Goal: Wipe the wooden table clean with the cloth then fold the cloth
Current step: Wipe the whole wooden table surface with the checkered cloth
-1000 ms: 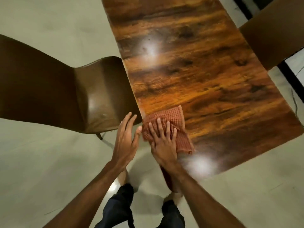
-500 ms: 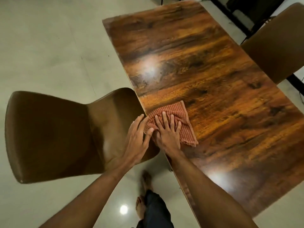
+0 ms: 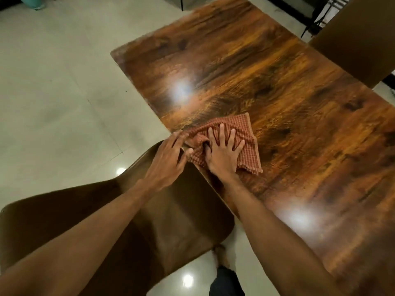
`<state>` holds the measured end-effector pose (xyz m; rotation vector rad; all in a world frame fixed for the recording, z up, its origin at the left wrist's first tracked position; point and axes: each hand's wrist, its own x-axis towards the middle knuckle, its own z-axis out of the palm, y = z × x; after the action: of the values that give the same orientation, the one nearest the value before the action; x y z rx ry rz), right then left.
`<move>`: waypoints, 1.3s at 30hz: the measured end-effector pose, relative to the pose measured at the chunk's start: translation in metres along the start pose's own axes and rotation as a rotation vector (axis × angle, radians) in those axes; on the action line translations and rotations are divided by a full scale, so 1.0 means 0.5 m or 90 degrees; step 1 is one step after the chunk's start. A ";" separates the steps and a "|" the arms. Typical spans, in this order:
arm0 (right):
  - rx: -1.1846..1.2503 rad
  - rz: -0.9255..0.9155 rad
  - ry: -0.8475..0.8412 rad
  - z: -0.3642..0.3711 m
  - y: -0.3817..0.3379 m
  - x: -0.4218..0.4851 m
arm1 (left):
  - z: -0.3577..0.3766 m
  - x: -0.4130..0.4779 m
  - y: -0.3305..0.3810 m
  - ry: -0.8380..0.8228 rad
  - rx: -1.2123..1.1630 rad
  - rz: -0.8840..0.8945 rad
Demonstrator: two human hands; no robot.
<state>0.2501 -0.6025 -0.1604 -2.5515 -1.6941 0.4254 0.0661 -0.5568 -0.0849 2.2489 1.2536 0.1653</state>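
Note:
A rust-red checked cloth (image 3: 245,133) lies bunched at the left edge of the dark wooden table (image 3: 267,77). My right hand (image 3: 223,152) lies flat on the cloth with fingers spread, pressing it to the tabletop. My left hand (image 3: 168,159) is just off the table's edge, fingers together, its fingertips touching the cloth's left corner. The part of the cloth under my right palm is hidden.
A brown chair (image 3: 119,227) stands below my left arm, pushed against the table's left edge. Another brown chair back (image 3: 359,41) is at the far right side. Pale tiled floor (image 3: 53,92) lies to the left. My foot and trouser leg (image 3: 224,278) show below.
Both hands and the cloth have slid along the left edge toward the table's far end. The view has shifted, so the chair now sits lower in the frame.

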 end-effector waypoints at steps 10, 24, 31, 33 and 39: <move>0.076 0.399 0.055 0.040 -0.088 -0.141 | -0.194 0.053 -0.295 -0.120 0.008 0.162; 0.128 0.514 0.054 0.021 -0.219 -0.080 | -0.357 0.140 -0.381 -0.104 0.020 0.255; 0.053 0.367 0.086 0.050 -0.372 0.134 | -0.347 0.258 -0.415 -0.158 0.000 0.266; 0.034 0.404 0.121 0.054 -0.369 0.141 | -0.360 0.308 -0.438 -0.141 -0.022 0.289; 0.053 0.433 0.167 0.057 -0.612 0.386 | -0.463 0.512 -0.594 -0.040 -0.074 0.315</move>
<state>0.0383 -0.3081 -0.1677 -2.8951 -0.6827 0.1582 -0.0973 -0.1320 -0.0856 2.3978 0.6176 0.3379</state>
